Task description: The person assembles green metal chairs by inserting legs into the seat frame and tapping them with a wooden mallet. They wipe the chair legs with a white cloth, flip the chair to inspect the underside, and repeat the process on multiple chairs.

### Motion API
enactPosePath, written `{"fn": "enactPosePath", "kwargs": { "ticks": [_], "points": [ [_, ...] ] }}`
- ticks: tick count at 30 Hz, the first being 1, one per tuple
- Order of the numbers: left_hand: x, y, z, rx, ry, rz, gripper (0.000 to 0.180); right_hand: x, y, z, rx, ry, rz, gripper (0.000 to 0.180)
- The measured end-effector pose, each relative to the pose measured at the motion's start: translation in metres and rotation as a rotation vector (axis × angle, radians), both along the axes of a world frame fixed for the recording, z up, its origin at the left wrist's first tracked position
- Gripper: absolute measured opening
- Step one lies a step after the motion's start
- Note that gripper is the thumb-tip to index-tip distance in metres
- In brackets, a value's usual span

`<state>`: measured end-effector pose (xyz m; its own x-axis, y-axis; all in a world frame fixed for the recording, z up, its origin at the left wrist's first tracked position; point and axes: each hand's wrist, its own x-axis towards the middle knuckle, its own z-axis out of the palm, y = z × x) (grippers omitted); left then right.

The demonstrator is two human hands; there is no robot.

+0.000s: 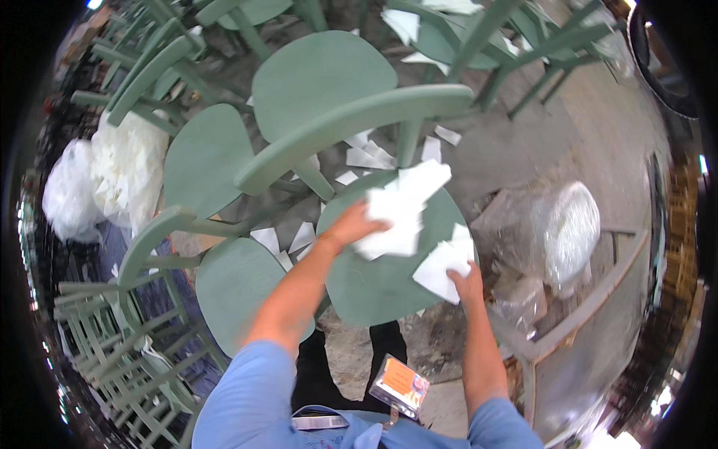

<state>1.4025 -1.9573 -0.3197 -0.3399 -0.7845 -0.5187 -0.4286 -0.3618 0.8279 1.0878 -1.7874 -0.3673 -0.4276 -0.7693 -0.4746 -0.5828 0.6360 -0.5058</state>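
My left hand [355, 223] grips a stack of white sheets [400, 221] above the seat of a green chair [366, 288]. The stack looks fanned out and slightly blurred. My right hand [467, 283] pinches a smaller bunch of white sheets [441, 269] over the seat's right edge. The chair's curved backrest [351, 123] arches across the far side, beyond my left hand. Both bunches are apart from each other. Whether the sheets touch the seat is hard to tell.
More green chairs [318, 78] crowd the far side and left. White sheets [366, 155] lie scattered on the floor. Plastic bags of white material [123, 168] stand at left. A clear-wrapped roll [572, 232] and a metal-framed cart [591, 314] are at right.
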Motion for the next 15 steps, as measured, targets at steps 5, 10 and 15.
{"fn": "enactPosePath", "kwargs": {
  "ticks": [5, 10, 15],
  "points": [
    [-0.108, -0.053, -0.034, -0.23, -0.586, -0.021, 0.066, -0.001, 0.011, 0.0, 0.041, -0.376, -0.166, 0.085],
    [-0.068, 0.015, -0.029, -0.036, -0.462, 0.059, 0.068, 0.026, 0.045, 0.021, 0.05, -0.551, -0.238, 0.097],
    [0.081, 0.141, 0.027, -0.24, -0.248, 0.284, 0.068, 0.093, 0.054, 0.071, 0.089, -0.683, 0.03, 0.1]
  ]
}}
